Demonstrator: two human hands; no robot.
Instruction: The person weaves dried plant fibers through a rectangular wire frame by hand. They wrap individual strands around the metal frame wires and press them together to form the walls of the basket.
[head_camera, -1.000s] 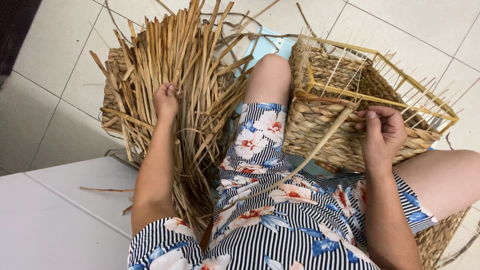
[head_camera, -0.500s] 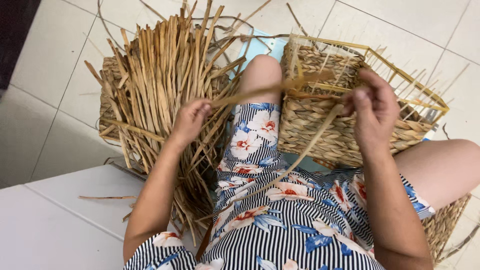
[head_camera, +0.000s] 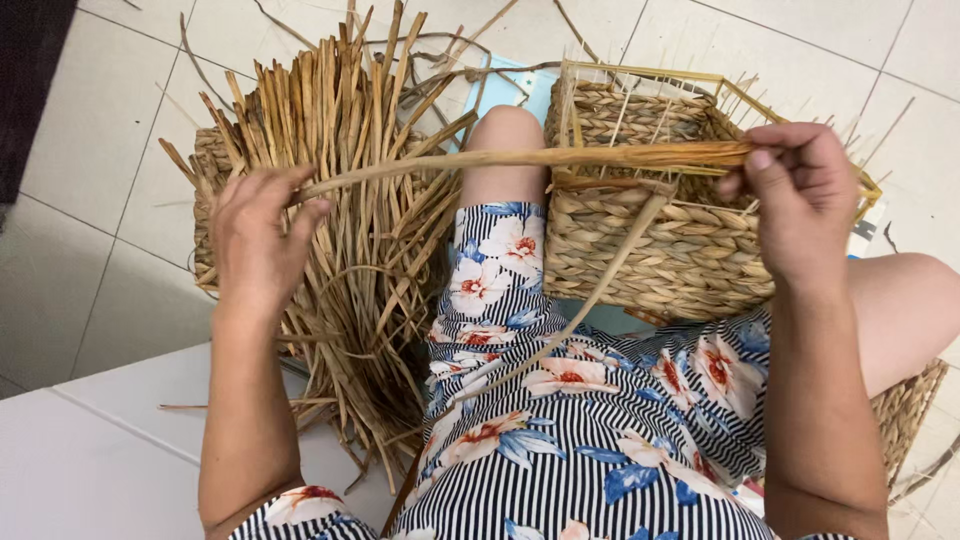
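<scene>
So the person's sitting with a striped floral dress (head_camera: 560, 450) over their lap, pulling one long dried tan reed strand (head_camera: 520, 158) taut across the knee. Left hand (head_camera: 255, 240) has its grip pinched on the thin end, right hand (head_camera: 795, 200) has its grip pinched shut on the thick end. Just behind the strand sits the half-woven rectangular straw basket (head_camera: 650, 250): lower walls look braided up already, but the bare yellowish frame rim (head_camera: 650, 73) and upright stakes still poke out on top, so I'd say maybe halfway. Can't see anything inside it. Further left, a second woven basket (head_camera: 205, 190) on the tiled floor (head_camera: 90, 130) is stuffed with a big bundle of dried reeds (head_camera: 340, 180).
</scene>
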